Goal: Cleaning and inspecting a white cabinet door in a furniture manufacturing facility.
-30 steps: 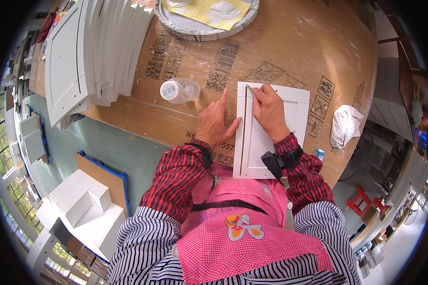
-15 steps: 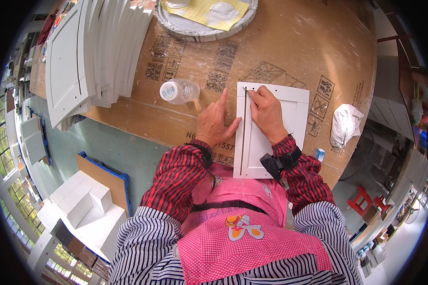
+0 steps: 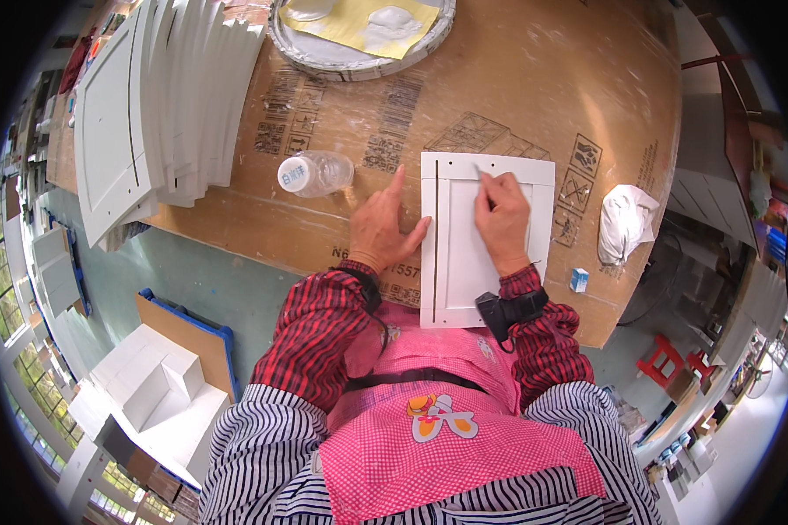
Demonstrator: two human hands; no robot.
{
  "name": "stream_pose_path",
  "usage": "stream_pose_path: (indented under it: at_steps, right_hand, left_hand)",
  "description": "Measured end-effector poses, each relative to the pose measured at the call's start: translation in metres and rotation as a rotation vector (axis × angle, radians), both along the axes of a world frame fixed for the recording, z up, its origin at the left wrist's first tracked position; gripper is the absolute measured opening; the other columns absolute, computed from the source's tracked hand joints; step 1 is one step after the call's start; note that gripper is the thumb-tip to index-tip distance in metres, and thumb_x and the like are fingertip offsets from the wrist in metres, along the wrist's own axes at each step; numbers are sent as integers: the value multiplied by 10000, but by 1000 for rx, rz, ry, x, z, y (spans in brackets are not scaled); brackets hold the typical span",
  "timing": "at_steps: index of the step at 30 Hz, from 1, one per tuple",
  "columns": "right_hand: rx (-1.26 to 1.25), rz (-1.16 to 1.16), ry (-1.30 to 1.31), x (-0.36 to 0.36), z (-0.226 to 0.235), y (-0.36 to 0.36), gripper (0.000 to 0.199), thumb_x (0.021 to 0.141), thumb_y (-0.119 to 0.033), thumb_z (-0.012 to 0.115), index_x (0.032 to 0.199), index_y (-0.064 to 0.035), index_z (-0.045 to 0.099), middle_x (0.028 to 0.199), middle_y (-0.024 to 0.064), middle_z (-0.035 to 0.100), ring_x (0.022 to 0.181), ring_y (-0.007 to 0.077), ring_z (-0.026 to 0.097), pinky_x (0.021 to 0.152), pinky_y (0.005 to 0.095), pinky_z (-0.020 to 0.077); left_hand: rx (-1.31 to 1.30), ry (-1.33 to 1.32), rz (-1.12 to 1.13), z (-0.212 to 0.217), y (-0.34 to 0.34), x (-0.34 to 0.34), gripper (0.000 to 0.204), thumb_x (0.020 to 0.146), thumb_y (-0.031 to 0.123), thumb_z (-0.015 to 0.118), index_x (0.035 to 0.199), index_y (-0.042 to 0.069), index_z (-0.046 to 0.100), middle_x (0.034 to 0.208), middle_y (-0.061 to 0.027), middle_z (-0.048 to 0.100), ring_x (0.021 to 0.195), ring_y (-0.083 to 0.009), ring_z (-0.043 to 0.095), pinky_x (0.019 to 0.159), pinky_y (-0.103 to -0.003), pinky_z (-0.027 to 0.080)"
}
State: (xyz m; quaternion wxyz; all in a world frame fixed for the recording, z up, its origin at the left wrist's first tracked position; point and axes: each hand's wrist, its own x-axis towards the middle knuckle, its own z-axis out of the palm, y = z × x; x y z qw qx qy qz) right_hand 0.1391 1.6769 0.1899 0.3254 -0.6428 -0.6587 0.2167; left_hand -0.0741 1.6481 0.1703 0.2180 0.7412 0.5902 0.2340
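Observation:
A white framed panel [image 3: 464,254] lies on the cardboard-covered table in front of me. It has a recessed middle, a long dark groove along its left side and small holes in its top edge. My left hand [image 3: 379,231] rests on the cardboard with fingers spread, its thumb tip at the panel's left edge. My right hand [image 3: 504,223] is closed in a pinch over the upper part of the panel. A thin greyish tip pokes out past its fingers, but the fingers hide the rest. A clear plastic bottle [image 3: 328,173] with a white cap lies beyond my left hand.
Several similar white panels [image 3: 105,131] lean in a stack at the left. At the back is a round tray [image 3: 359,72] with yellow sandpaper and white paste. A crumpled white bag [image 3: 626,223] and small blue-white box [image 3: 579,280] lie at right. A red stool [image 3: 661,363] stands below.
My right hand has moved right, off the grooved strip and onto the top of the panel's recessed part. My left hand stays by the panel's left edge. The whole view has shifted slightly.

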Motion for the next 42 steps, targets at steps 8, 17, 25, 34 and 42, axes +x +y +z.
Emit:
stream_pose_path:
  at_steps: [8, 17, 25, 34, 42]
  right_hand:
    - [-1, -179, -70, 24, -4, -6, 175, 869, 35, 650, 1028, 6, 720, 810, 123, 570, 683, 294, 610, 604, 391, 483]
    - [44, -144, -52, 23, -10, -9, 222, 834, 35, 664, 1047, -1, 717, 823, 137, 564, 692, 317, 607, 596, 407, 482]
    - [24, -233, 10, 1, -9, -10, 180, 842, 0, 679, 1012, -2, 736, 797, 136, 589, 674, 317, 607, 608, 411, 487]
    - [12, -380, -42, 99, 8, 5, 173, 853, 3, 682, 1015, 38, 731, 773, 148, 585, 635, 276, 583, 580, 354, 457]
    - [-9, -269, -169, 101, 9, 16, 180, 852, -7, 669, 1020, 18, 729, 819, 156, 604, 709, 328, 614, 627, 401, 476]
  left_hand:
    - [-4, -29, 5, -1, 0, -1, 944, 794, 327, 811, 1547, -8, 351, 750, -15, 524, 701, -194, 539, 662, -353, 456]
    - [-20, -10, 12, -4, -2, -4, 924, 790, 307, 807, 1542, -5, 369, 746, -21, 513, 693, -199, 527, 645, -356, 442]
    - [-2, -20, -6, -2, 0, 0, 905, 791, 299, 806, 1536, 2, 386, 744, -21, 505, 689, -196, 517, 654, -353, 434]
    - [-49, 18, -12, 0, -1, -1, 866, 810, 335, 789, 1518, 14, 408, 775, -42, 544, 753, -216, 571, 686, -365, 474]
    - [0, -16, 1, -2, -1, -1, 861, 799, 296, 803, 1519, 20, 419, 746, -22, 506, 693, -197, 520, 653, -353, 433]
